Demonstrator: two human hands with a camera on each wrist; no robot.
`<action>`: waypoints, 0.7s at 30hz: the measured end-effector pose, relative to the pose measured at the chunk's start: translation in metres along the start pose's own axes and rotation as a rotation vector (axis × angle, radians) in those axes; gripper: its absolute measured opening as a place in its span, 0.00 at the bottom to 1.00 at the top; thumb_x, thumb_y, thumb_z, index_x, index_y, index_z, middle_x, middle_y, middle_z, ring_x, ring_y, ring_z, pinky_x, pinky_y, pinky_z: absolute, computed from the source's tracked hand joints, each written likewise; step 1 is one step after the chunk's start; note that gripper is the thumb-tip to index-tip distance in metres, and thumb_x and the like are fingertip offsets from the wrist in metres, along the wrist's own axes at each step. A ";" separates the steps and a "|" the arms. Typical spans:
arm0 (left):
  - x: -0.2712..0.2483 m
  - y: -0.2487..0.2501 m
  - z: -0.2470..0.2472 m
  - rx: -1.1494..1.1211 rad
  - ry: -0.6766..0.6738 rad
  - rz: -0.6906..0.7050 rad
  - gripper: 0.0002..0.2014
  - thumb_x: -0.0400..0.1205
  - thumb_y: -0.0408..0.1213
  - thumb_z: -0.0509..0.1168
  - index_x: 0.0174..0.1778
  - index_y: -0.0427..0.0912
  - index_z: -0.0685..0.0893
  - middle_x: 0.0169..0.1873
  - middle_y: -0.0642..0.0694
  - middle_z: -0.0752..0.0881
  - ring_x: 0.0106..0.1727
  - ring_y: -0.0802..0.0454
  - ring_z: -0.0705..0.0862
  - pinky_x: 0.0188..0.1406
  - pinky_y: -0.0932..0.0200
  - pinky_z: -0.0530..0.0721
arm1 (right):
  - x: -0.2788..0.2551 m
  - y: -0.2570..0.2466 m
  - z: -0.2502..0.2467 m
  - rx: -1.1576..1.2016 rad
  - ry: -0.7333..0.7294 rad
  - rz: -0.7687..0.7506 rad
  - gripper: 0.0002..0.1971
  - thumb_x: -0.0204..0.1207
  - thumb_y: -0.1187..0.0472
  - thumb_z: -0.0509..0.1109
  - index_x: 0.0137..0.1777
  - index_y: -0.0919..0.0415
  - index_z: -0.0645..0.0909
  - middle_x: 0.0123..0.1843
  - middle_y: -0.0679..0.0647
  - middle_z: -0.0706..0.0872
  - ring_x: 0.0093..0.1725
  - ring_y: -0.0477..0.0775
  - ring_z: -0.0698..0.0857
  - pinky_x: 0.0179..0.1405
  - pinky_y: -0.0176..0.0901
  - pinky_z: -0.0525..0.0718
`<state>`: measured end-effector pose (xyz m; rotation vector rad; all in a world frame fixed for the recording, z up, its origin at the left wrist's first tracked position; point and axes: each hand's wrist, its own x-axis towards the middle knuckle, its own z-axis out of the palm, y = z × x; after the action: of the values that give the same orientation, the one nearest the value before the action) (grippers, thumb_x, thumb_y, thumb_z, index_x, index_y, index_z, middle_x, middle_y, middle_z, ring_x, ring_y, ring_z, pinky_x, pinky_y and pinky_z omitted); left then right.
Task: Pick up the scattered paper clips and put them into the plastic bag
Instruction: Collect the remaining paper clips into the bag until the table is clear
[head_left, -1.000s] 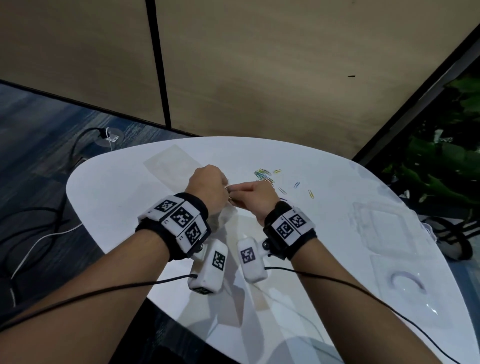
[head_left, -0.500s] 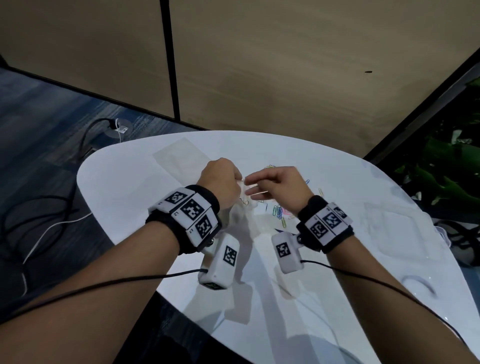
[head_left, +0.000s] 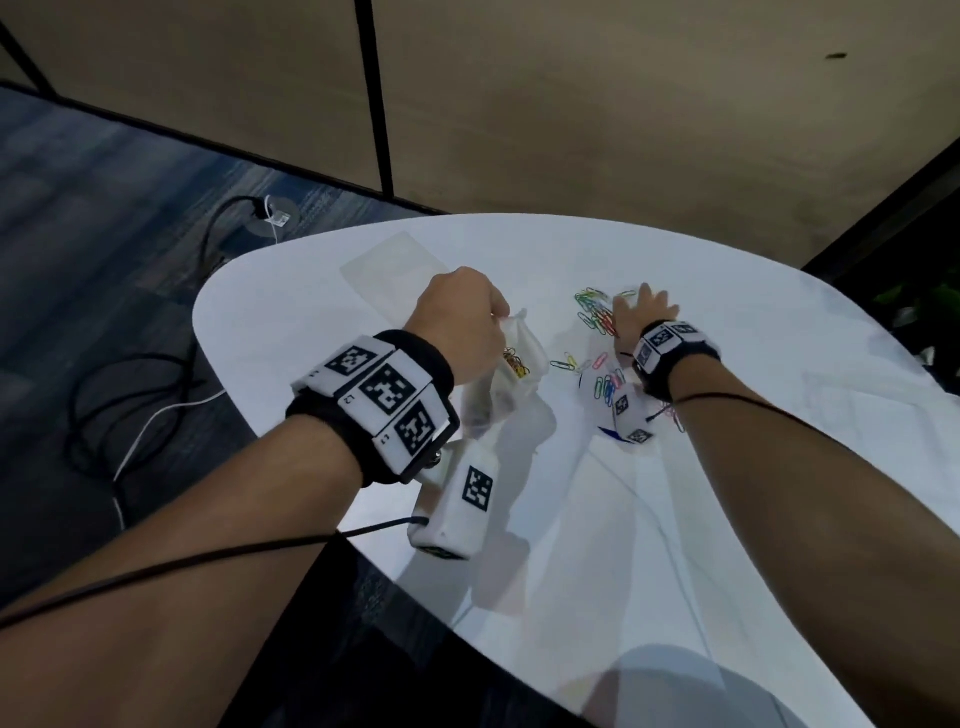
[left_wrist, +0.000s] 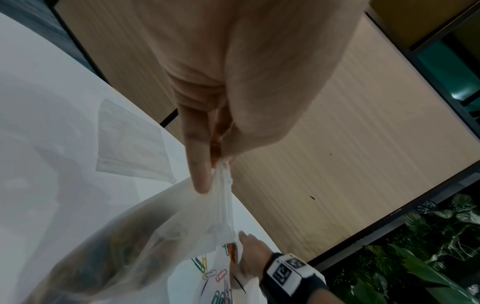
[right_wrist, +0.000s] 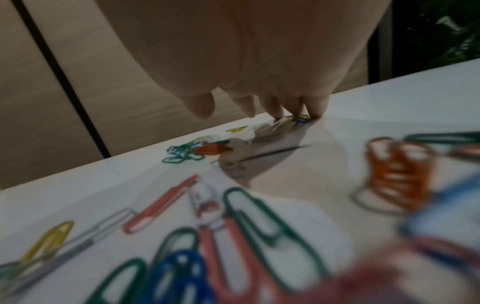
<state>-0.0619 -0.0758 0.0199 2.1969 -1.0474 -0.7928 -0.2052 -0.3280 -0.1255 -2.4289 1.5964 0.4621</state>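
Observation:
My left hand (head_left: 496, 317) pinches the rim of a clear plastic bag (head_left: 514, 364), which hangs down to the white table (head_left: 727, 519) with several coloured clips inside. In the left wrist view the left hand (left_wrist: 215, 164) has thumb and fingers closed on the bag (left_wrist: 182, 226) at its zip edge. My right hand (head_left: 639, 301) reaches over the scattered paper clips (head_left: 597, 317), with more lying nearer (head_left: 608, 384). In the right wrist view the right hand (right_wrist: 259, 111) has straight fingers, and the fingertips (right_wrist: 278, 113) touch the table beside a yellow and blue clip (right_wrist: 298, 118).
A second flat clear bag (head_left: 395, 270) lies on the table's far left part. The table's curved edge runs close behind the left hand. Cables (head_left: 156, 389) lie on the dark floor at the left. A beige wall panel stands behind, with plants (left_wrist: 428, 257) at the right.
The right hand has left the bag's mouth and moved forward and to the right onto the clip pile. The left hand still holds the bag.

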 end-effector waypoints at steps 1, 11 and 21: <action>0.001 0.001 0.001 0.004 -0.006 0.001 0.16 0.84 0.26 0.62 0.65 0.38 0.88 0.66 0.39 0.86 0.59 0.38 0.90 0.64 0.47 0.89 | 0.006 -0.005 0.000 -0.134 -0.023 -0.094 0.40 0.68 0.61 0.72 0.80 0.55 0.59 0.85 0.65 0.49 0.82 0.78 0.51 0.77 0.75 0.60; 0.001 0.003 0.006 0.016 -0.024 0.002 0.16 0.84 0.28 0.61 0.64 0.40 0.88 0.66 0.38 0.85 0.56 0.38 0.91 0.63 0.47 0.89 | -0.029 -0.038 0.014 -0.214 0.140 -0.396 0.26 0.72 0.68 0.70 0.72 0.64 0.72 0.69 0.60 0.75 0.65 0.64 0.80 0.60 0.53 0.83; -0.002 0.004 0.002 0.019 -0.013 0.000 0.16 0.83 0.26 0.62 0.63 0.39 0.89 0.62 0.39 0.88 0.56 0.39 0.91 0.62 0.47 0.90 | -0.057 -0.007 -0.016 0.591 0.155 -0.034 0.04 0.71 0.63 0.79 0.45 0.59 0.92 0.44 0.54 0.92 0.45 0.53 0.90 0.55 0.40 0.86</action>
<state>-0.0660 -0.0766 0.0216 2.2101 -1.0659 -0.8017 -0.2179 -0.2816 -0.0901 -2.0631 1.4748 -0.1924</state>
